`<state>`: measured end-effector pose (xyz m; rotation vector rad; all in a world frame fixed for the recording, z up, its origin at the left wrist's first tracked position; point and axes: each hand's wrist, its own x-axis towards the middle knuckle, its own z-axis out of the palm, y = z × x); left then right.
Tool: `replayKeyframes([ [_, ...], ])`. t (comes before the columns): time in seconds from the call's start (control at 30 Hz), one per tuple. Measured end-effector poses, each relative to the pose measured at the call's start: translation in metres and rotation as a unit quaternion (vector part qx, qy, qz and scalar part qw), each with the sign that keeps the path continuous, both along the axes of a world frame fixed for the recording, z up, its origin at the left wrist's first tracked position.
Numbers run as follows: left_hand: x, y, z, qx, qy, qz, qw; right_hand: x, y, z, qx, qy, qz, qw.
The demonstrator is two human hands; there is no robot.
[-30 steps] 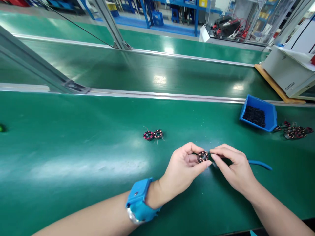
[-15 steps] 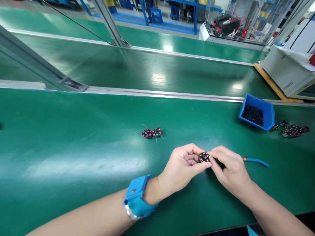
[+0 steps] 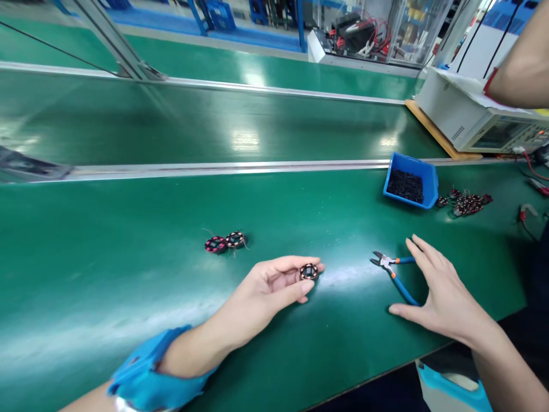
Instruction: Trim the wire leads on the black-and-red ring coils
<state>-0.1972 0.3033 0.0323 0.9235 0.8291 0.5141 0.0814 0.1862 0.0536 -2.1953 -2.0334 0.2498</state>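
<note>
Left grip point(image 3: 272, 289) pinches a partly hidden wound ring point(image 3: 309, 272); spread right grip point(image 3: 446, 300) obscures handle ends of the pliers point(image 3: 386, 262).

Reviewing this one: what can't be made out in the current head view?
All in the head view:
- Ring: underside, turned away and partly behind the left grip.
- Pliers: upper handle's end, behind the right grip; whether they touch is unclear.
- Dark pieces in the bin: too small to identify.
- Another person's arm: cut off by the right edge.
</note>
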Motion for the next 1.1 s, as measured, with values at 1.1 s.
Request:
replayKeyframes([
  [1.1, -0.005, -0.01, -0.008, -0.074, -0.094, -0.141, 0.983, -0.031, 0.085, 0.022, -0.393, 0.377, 0.204, 0.813],
])
